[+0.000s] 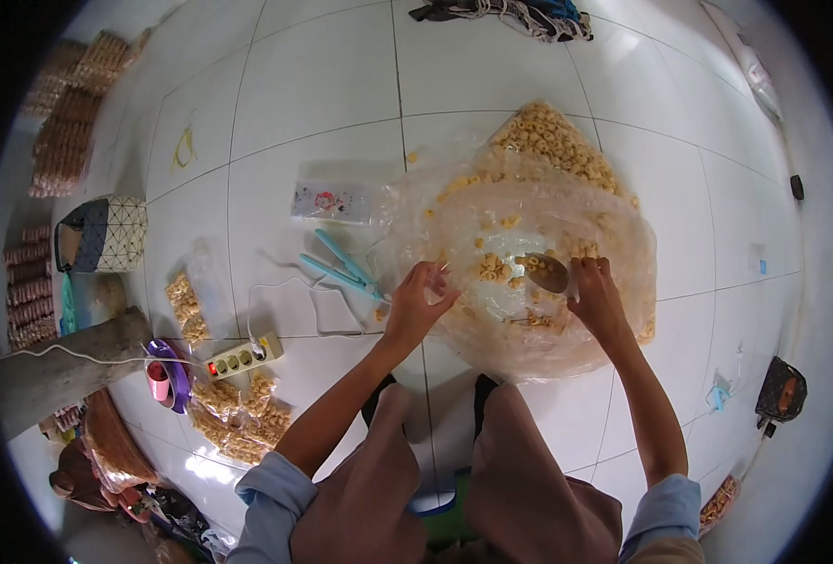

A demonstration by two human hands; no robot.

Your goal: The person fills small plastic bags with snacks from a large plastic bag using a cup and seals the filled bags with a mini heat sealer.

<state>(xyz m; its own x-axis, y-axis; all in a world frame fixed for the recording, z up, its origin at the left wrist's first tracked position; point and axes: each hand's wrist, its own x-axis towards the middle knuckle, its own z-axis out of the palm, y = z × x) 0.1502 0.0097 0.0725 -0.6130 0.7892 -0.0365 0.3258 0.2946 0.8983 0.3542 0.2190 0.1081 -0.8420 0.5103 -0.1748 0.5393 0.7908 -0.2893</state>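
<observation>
My right hand (593, 293) grips a metal spoon (548, 274), its bowl pointing left with a few snack rings on it. Under it lies a large, wide-open clear plastic bag (492, 352) with loose yellowish ring snacks (497, 270) inside. My left hand (420, 305) is at the bag's left edge, its fingers curled around a bit of clear plastic (439, 282); whether this is a small separate bag is hard to make out. At the back, more ring snacks (548, 136) fill the far end of the large bag.
Left of my left hand lie a teal hair straightener (341, 268) and a printed plastic packet (330, 202). A power strip (245, 358), filled snack bags (238, 418) and a purple bowl (180, 387) sit farther left. A bag with geometric panels (116, 233) stands near the left wall.
</observation>
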